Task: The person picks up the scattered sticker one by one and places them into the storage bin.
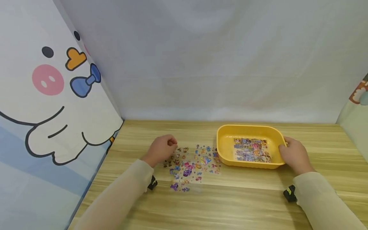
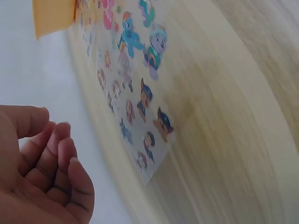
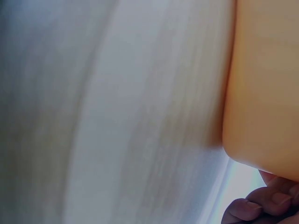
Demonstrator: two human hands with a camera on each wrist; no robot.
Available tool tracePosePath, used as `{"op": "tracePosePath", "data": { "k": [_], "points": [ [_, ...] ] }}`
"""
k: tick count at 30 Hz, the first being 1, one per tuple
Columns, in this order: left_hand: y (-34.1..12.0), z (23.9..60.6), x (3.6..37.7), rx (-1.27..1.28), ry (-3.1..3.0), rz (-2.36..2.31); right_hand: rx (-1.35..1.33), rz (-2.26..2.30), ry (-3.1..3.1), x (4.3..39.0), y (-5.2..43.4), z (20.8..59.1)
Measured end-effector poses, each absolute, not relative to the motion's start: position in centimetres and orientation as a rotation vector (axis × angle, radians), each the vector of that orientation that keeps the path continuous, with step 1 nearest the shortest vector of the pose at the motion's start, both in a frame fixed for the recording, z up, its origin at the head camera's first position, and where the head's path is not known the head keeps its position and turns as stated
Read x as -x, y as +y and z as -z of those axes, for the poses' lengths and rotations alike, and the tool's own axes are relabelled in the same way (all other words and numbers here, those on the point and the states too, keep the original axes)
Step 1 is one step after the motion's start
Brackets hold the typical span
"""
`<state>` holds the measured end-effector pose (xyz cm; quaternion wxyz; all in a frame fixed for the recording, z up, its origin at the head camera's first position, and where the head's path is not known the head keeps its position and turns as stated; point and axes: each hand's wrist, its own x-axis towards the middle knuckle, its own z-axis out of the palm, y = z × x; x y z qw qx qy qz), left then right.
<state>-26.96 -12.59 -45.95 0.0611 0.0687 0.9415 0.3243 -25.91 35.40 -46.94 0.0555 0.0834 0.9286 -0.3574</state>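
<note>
A: Currently, what are the hands doing?
B: The right hand (image 1: pixel 294 154) is gripping the yellow tray (image 1: pixel 222 150) rim on the table (image 1: pixel 230 204). The left hand (image 1: pixel 161 150), loosely curled and holding nothing, is resting beside the sticker sheet (image 1: pixel 191 166).

Both hands forward, left (image 1: pixel 161 148) loosely curled, right (image 1: pixel 293 155) gripping.

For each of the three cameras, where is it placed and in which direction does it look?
Head: worn on the head, looks forward and down at the wooden table; both hands and sleeves show.
Left wrist: looks past the left hand at the sticker sheet.
Right wrist: looks close along the yellow tray; right hand fingertips show.
Shared: the tray and the sheet appear in both the head and left wrist views.
</note>
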Motion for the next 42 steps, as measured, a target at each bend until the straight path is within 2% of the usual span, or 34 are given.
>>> {"op": "tracePosePath", "data": {
  "k": [22, 33, 42],
  "points": [
    [-15.5, 48.1, 24.2, -0.283, 3.055, -0.393, -0.210, 1.086, 2.842, 26.1, 35.5, 47.0],
    [-15.6, 49.3, 24.0, -0.412, 3.042, -0.251, -0.222, 1.067, 2.825, 26.2, 35.9, 47.3],
    [-15.3, 49.3, 24.4, -0.403, 3.014, -0.162, -0.231, 1.066, 2.827, 26.2, 35.7, 47.2]
  ]
}}
